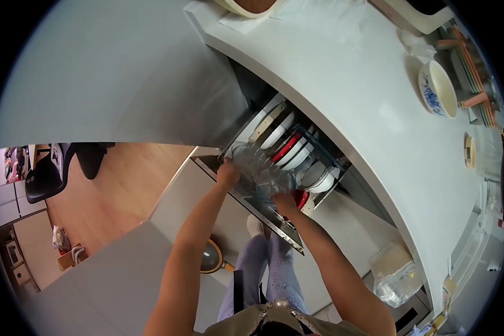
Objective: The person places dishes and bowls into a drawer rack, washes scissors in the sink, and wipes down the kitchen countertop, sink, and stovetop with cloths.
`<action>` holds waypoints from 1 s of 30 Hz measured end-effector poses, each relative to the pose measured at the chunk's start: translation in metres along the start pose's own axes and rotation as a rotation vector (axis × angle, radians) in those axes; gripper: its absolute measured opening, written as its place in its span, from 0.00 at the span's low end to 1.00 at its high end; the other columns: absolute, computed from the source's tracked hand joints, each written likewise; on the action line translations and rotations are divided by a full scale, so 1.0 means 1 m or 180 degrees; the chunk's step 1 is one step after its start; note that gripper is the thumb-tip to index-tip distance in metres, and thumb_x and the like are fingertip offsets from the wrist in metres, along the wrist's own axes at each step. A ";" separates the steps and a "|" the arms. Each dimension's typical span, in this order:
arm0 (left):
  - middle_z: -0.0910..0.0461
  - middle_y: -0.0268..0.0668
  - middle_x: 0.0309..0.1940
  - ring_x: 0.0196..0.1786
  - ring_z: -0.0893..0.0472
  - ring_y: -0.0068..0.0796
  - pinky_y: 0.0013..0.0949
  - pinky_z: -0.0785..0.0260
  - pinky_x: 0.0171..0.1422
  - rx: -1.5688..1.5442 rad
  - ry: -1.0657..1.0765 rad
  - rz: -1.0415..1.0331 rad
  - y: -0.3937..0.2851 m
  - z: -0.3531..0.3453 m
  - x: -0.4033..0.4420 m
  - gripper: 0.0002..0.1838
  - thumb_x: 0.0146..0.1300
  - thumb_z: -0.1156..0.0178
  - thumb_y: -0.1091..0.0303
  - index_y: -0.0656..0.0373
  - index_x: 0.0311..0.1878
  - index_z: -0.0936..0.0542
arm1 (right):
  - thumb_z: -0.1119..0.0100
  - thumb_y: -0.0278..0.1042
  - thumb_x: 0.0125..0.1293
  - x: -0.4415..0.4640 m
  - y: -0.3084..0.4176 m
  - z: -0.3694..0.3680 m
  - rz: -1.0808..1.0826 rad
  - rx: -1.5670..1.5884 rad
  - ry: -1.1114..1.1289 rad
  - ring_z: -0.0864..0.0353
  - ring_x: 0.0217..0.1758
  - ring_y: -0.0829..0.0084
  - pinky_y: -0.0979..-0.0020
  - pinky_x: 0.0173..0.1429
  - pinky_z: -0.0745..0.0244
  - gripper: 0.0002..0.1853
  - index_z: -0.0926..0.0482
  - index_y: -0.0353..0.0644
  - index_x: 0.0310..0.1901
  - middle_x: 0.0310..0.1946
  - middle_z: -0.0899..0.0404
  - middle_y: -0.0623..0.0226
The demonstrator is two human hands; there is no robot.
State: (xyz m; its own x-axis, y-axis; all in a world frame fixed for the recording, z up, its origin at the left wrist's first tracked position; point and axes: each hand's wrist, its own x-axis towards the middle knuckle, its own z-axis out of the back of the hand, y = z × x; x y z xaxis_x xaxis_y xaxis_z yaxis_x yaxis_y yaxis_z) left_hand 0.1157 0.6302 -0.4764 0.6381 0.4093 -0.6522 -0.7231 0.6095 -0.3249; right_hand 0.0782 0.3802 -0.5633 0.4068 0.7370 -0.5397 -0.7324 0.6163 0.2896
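Note:
A clear, see-through dish [259,168], glass or plastic, lies between my two hands over the pulled-out drawer [288,239]. My left hand [228,173] is closed on its left edge. On the right side, my right hand [285,203] has its fingers curled at the opposite edge. The dish's exact outline is blurred. Behind it in the drawer stand several plates and bowls on edge, among them a red-rimmed dish [286,148] and a white bowl [322,182]. Close to my right hand is another red dish [302,199].
The white curved counter [341,73] overhangs the drawer, with a blue-patterned bowl [438,89] on it. A grey panel [123,73] rises at the left. A pan with a yellow handle [211,257] is low beside my legs. A black chair [45,182] stands farther left.

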 end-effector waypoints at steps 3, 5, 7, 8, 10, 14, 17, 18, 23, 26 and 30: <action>0.24 0.58 0.43 0.45 0.23 0.56 0.46 0.30 0.51 -0.0023 -0.0012 0.0046 -0.013 -0.009 0.008 0.26 0.55 0.53 0.62 0.72 0.53 0.38 | 0.43 0.31 0.46 0.006 -0.005 -0.007 0.0051 0.0539 -0.0670 0.21 0.35 0.59 0.56 0.49 0.31 0.09 0.18 0.47 0.32 0.28 0.20 0.62; 0.24 0.57 0.44 0.48 0.23 0.54 0.44 0.30 0.52 0.0084 -0.0056 0.0175 -0.024 -0.014 0.011 0.26 0.56 0.54 0.62 0.71 0.54 0.38 | 0.43 0.32 0.46 0.009 -0.013 -0.003 0.0118 0.0540 -0.0478 0.21 0.33 0.59 0.57 0.41 0.30 0.07 0.18 0.48 0.29 0.25 0.21 0.62; 0.25 0.57 0.46 0.50 0.24 0.52 0.43 0.31 0.53 0.0098 -0.0083 0.0284 -0.030 -0.020 0.017 0.26 0.56 0.54 0.62 0.71 0.55 0.38 | 0.43 0.34 0.47 0.011 -0.019 0.006 0.0181 0.0442 -0.0252 0.21 0.32 0.60 0.59 0.37 0.30 0.06 0.18 0.49 0.28 0.23 0.21 0.63; 0.25 0.57 0.46 0.50 0.24 0.52 0.43 0.31 0.53 0.0054 -0.0082 0.0335 -0.032 -0.023 0.019 0.27 0.56 0.54 0.62 0.71 0.55 0.39 | 0.43 0.35 0.47 0.012 -0.022 0.010 0.0211 0.0343 -0.0113 0.21 0.32 0.60 0.59 0.38 0.30 0.06 0.18 0.49 0.27 0.24 0.21 0.64; 0.25 0.56 0.47 0.50 0.24 0.52 0.43 0.31 0.54 0.0010 -0.0061 0.0420 -0.032 -0.033 0.024 0.28 0.56 0.53 0.62 0.71 0.57 0.39 | 0.44 0.36 0.49 0.010 -0.025 0.013 0.0274 0.0190 0.0105 0.21 0.33 0.62 0.60 0.39 0.31 0.05 0.19 0.50 0.27 0.24 0.21 0.65; 0.24 0.54 0.47 0.50 0.24 0.52 0.43 0.31 0.54 -0.0107 -0.0102 0.0671 -0.030 -0.058 0.036 0.29 0.56 0.52 0.63 0.69 0.59 0.39 | 0.44 0.38 0.50 0.010 -0.028 0.013 0.0362 0.0019 0.0237 0.21 0.34 0.65 0.62 0.41 0.33 0.05 0.20 0.51 0.24 0.25 0.20 0.67; 0.25 0.53 0.48 0.49 0.23 0.52 0.43 0.28 0.50 -0.0158 -0.0155 0.0827 -0.026 -0.071 0.043 0.28 0.56 0.51 0.64 0.67 0.60 0.39 | 0.44 0.38 0.50 0.012 -0.028 0.016 0.0351 -0.0021 0.0322 0.21 0.34 0.66 0.63 0.41 0.34 0.04 0.20 0.52 0.25 0.26 0.20 0.68; 0.25 0.53 0.49 0.48 0.23 0.52 0.44 0.26 0.48 -0.0157 -0.0168 0.0858 -0.023 -0.074 0.045 0.28 0.56 0.51 0.64 0.67 0.60 0.39 | 0.44 0.38 0.50 0.012 -0.028 0.017 0.0343 -0.0032 0.0368 0.21 0.34 0.67 0.63 0.41 0.34 0.05 0.20 0.52 0.26 0.26 0.20 0.69; 0.27 0.56 0.50 0.54 0.27 0.52 0.42 0.33 0.56 -0.0857 0.0056 0.1194 0.018 -0.099 0.078 0.34 0.53 0.47 0.57 0.70 0.59 0.40 | 0.43 0.36 0.49 0.009 -0.023 0.021 0.0225 -0.0059 0.0407 0.22 0.37 0.66 0.64 0.46 0.36 0.06 0.20 0.50 0.30 0.26 0.21 0.68; 0.28 0.57 0.50 0.53 0.27 0.53 0.43 0.34 0.56 -0.1087 0.0041 0.1286 0.023 -0.095 0.068 0.34 0.53 0.46 0.55 0.69 0.58 0.38 | 0.42 0.31 0.47 0.004 -0.017 0.024 0.0073 0.0150 0.0067 0.24 0.43 0.65 0.63 0.51 0.37 0.10 0.20 0.48 0.34 0.32 0.22 0.66; 0.29 0.55 0.50 0.54 0.28 0.54 0.43 0.35 0.57 -0.0523 -0.0186 0.0601 0.000 -0.058 0.011 0.32 0.54 0.44 0.57 0.70 0.57 0.38 | 0.41 0.24 0.43 -0.019 0.004 0.036 -0.0276 0.0843 -0.1245 0.28 0.48 0.63 0.61 0.55 0.37 0.18 0.22 0.46 0.40 0.42 0.27 0.61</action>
State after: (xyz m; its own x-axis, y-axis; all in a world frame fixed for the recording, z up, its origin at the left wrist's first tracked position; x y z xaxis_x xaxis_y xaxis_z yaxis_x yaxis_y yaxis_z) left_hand 0.1074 0.5955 -0.5238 0.4985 0.5469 -0.6726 -0.8611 0.4019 -0.3114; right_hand 0.0872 0.3792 -0.5238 0.6725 0.6975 -0.2476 -0.5429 0.6922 0.4754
